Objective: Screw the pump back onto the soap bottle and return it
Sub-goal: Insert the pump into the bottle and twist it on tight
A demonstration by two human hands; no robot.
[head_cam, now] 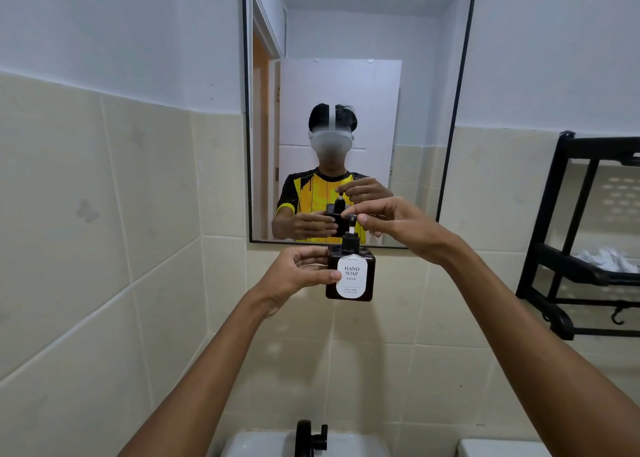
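Observation:
A square dark brown soap bottle [350, 273] with a white "HAND SOAP" label is held up in front of the wall, just below the mirror. My left hand [294, 276] grips its left side, thumb on the label's edge. The black pump [350, 235] sits in the bottle's neck, its collar on the neck and its white stem showing. My right hand [391, 221] pinches the pump's head from the right with fingertips. The mirror repeats both hands and the bottle.
A black-framed mirror [460, 76] hangs on the tiled wall. A black wire shelf rack [575, 242] is mounted at the right, with white items on it. Below are a white basin [263, 444] and a black tap [310, 437].

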